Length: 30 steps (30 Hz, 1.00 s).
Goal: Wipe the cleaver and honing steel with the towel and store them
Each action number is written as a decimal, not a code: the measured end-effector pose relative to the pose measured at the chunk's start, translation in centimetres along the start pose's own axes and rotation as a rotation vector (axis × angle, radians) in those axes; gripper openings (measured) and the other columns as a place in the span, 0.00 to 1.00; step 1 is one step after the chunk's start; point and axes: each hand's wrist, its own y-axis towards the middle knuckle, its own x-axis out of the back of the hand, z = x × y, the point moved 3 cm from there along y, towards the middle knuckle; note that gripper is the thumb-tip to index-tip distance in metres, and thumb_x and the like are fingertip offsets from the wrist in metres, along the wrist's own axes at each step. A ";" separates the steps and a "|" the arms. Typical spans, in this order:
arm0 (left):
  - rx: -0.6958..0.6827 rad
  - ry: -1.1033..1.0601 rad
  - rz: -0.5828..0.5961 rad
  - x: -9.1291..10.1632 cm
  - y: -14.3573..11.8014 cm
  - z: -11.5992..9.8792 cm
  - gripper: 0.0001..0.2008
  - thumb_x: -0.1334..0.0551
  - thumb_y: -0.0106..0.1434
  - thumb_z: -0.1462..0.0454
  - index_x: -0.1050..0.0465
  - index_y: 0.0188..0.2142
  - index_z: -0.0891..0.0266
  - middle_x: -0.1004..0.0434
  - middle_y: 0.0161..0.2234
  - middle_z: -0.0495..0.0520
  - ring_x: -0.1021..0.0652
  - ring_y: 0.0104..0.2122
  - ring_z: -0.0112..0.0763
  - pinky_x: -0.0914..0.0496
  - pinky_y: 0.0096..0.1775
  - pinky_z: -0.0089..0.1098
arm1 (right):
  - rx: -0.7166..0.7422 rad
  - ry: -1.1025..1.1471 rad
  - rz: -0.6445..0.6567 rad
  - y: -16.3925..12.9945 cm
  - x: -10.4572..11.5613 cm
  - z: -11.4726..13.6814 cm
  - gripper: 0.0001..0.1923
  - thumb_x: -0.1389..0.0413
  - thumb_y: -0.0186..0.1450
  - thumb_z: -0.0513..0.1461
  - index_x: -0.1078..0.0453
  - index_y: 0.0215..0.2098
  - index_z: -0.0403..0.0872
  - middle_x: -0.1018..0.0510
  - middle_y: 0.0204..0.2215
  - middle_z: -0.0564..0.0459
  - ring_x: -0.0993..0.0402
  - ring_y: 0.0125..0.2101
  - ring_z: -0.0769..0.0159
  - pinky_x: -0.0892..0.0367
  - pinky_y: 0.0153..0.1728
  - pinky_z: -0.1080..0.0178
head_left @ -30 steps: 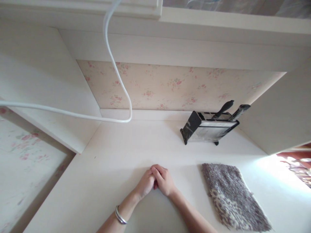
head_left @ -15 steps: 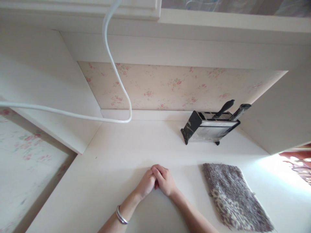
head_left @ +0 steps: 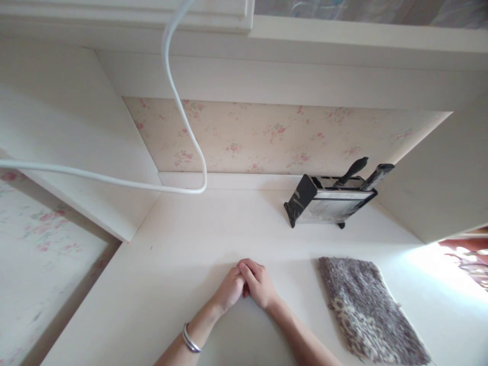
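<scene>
My left hand (head_left: 229,291) and my right hand (head_left: 261,287) are clasped together on the white counter (head_left: 183,284). The right thumb lies over the left hand, and the right fingers close around it. Most of the left fingers are hidden inside this clasp; no object shows between the hands. A silver bangle (head_left: 190,338) circles my left wrist. To the right of my right forearm lies a shaggy grey-brown cloth (head_left: 366,300) with a pale patterned part, apart from both hands.
A black-and-silver knife block (head_left: 331,206) with two black handles stands at the back right. A white cable (head_left: 183,114) loops in front of the view at upper left. White side panels and a cabinet (head_left: 125,15) frame the counter, with floral wallpaper (head_left: 236,137) behind.
</scene>
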 end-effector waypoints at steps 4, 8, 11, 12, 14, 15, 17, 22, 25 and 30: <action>0.004 -0.009 0.002 0.0 0.1 0.1 0.09 0.49 0.50 0.64 0.34 0.19 0.63 0.38 0.13 0.48 0.36 0.16 0.26 0.44 0.20 0.27 | -0.003 0.004 0.000 0.0 -0.1 -0.1 0.23 0.58 0.70 0.52 0.29 0.34 0.47 0.27 0.22 0.54 0.27 0.26 0.67 0.34 0.27 0.68; 0.006 -0.002 -0.006 0.0 0.1 0.0 0.09 0.49 0.50 0.64 0.35 0.18 0.63 0.39 0.13 0.48 0.36 0.15 0.26 0.44 0.20 0.28 | 0.002 0.001 0.008 0.0 0.0 -0.1 0.23 0.58 0.70 0.52 0.29 0.34 0.47 0.27 0.21 0.54 0.27 0.26 0.67 0.34 0.28 0.68; 0.013 -0.001 -0.006 0.0 0.0 -0.1 0.10 0.49 0.50 0.64 0.34 0.18 0.63 0.38 0.13 0.48 0.36 0.15 0.26 0.44 0.20 0.28 | 0.001 -0.002 0.004 0.0 0.0 0.0 0.23 0.58 0.70 0.52 0.29 0.34 0.47 0.26 0.22 0.54 0.27 0.27 0.67 0.34 0.29 0.68; 0.013 -0.003 -0.005 0.0 0.0 -0.1 0.10 0.49 0.50 0.64 0.34 0.18 0.63 0.38 0.13 0.48 0.35 0.16 0.26 0.44 0.20 0.28 | -0.001 -0.005 0.002 0.0 0.0 0.0 0.23 0.58 0.70 0.52 0.28 0.34 0.47 0.26 0.22 0.54 0.27 0.27 0.67 0.34 0.29 0.68; 0.009 -0.004 -0.003 0.0 0.0 -0.1 0.09 0.49 0.50 0.64 0.34 0.18 0.63 0.38 0.13 0.48 0.35 0.16 0.26 0.43 0.20 0.28 | -0.003 -0.006 0.003 0.0 0.0 -0.1 0.23 0.57 0.70 0.52 0.28 0.34 0.47 0.25 0.23 0.53 0.27 0.27 0.67 0.34 0.29 0.68; 0.007 -0.005 -0.003 0.0 0.0 -0.1 0.09 0.49 0.50 0.64 0.34 0.18 0.63 0.38 0.13 0.48 0.36 0.16 0.26 0.43 0.20 0.28 | -0.004 -0.005 0.005 0.0 0.0 -0.1 0.22 0.57 0.70 0.52 0.28 0.35 0.47 0.25 0.23 0.53 0.27 0.27 0.67 0.34 0.29 0.68; 0.004 -0.006 -0.001 0.0 0.1 0.0 0.10 0.49 0.50 0.64 0.35 0.18 0.63 0.38 0.13 0.48 0.35 0.16 0.26 0.43 0.20 0.28 | -0.005 -0.002 0.004 0.0 0.0 0.0 0.22 0.57 0.70 0.51 0.28 0.35 0.47 0.26 0.23 0.54 0.27 0.26 0.68 0.34 0.28 0.68; 0.001 0.003 -0.003 0.1 0.1 0.2 0.10 0.49 0.51 0.64 0.34 0.18 0.63 0.38 0.13 0.48 0.35 0.16 0.26 0.43 0.20 0.28 | -0.006 -0.002 0.003 0.0 0.1 0.0 0.22 0.57 0.71 0.51 0.29 0.34 0.47 0.27 0.21 0.55 0.28 0.24 0.69 0.35 0.27 0.68; -0.004 0.000 0.000 0.1 0.1 0.2 0.10 0.49 0.51 0.64 0.34 0.18 0.63 0.38 0.13 0.48 0.35 0.16 0.26 0.43 0.20 0.28 | -0.009 0.011 0.008 0.0 -0.1 -0.1 0.22 0.57 0.71 0.51 0.29 0.34 0.47 0.28 0.19 0.56 0.30 0.22 0.70 0.35 0.26 0.69; -0.008 -0.037 0.001 0.0 0.1 0.2 0.09 0.49 0.50 0.65 0.35 0.18 0.62 0.38 0.13 0.48 0.35 0.17 0.26 0.44 0.21 0.29 | -0.117 0.141 0.096 0.0 0.1 0.3 0.22 0.55 0.69 0.53 0.29 0.36 0.46 0.28 0.19 0.57 0.30 0.18 0.69 0.36 0.20 0.68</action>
